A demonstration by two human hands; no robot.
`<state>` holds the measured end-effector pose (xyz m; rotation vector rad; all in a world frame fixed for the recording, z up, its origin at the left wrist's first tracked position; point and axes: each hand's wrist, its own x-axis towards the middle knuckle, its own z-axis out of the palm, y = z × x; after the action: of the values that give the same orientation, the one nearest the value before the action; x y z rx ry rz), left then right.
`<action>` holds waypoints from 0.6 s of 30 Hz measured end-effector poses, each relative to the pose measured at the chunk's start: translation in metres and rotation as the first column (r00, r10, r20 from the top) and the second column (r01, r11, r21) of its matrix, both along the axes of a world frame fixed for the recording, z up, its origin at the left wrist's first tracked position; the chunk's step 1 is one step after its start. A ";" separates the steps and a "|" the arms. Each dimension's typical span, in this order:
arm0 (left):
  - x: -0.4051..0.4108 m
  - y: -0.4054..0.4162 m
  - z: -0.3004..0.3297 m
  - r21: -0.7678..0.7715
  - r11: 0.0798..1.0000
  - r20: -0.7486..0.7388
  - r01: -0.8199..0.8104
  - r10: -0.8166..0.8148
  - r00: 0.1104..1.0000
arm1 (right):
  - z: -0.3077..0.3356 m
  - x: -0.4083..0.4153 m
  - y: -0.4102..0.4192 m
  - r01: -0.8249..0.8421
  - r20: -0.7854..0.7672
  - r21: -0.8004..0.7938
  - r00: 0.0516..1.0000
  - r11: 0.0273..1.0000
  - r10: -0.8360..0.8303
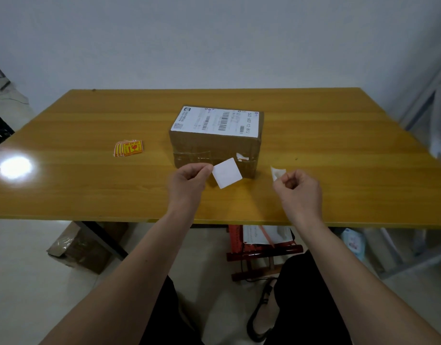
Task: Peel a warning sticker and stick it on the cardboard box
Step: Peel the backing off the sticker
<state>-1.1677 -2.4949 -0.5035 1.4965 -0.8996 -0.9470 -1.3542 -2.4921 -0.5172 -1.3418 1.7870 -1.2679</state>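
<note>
Before the cardboard box [215,140] on the counter [314,145], our left hand [187,185] pinches a white square [227,173], our right hand [300,192] pinches a crumpled white scrap [277,172].

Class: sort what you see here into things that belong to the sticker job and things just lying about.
Job:
brown cardboard box
white square sticker, left hand
pale backing scrap, right hand
red-and-yellow sticker stack

Lying about:
brown parcel on floor
red stool under table

Wooden table [314,145], red stool [261,252] and floor carton [77,247] beneath
</note>
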 end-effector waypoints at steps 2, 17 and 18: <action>-0.001 0.001 -0.001 -0.013 1.000 0.008 0.018 -0.018 1.000 | -0.001 0.000 -0.003 0.002 -0.080 -0.002 0.997 1.000 -0.002; 0.011 0.005 -0.006 -0.068 0.997 -0.026 0.046 -0.048 0.999 | 0.006 0.034 -0.007 -0.224 0.110 0.003 0.969 0.975 0.223; 0.012 0.005 -0.006 -0.075 0.996 -0.027 0.056 -0.058 0.998 | 0.007 0.036 -0.006 -0.245 0.204 0.058 0.952 0.968 0.229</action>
<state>-1.1560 -2.4896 -0.5099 1.3973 -0.9502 -0.9644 -1.3187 -2.4982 -0.5098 -1.2934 1.4786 -1.1397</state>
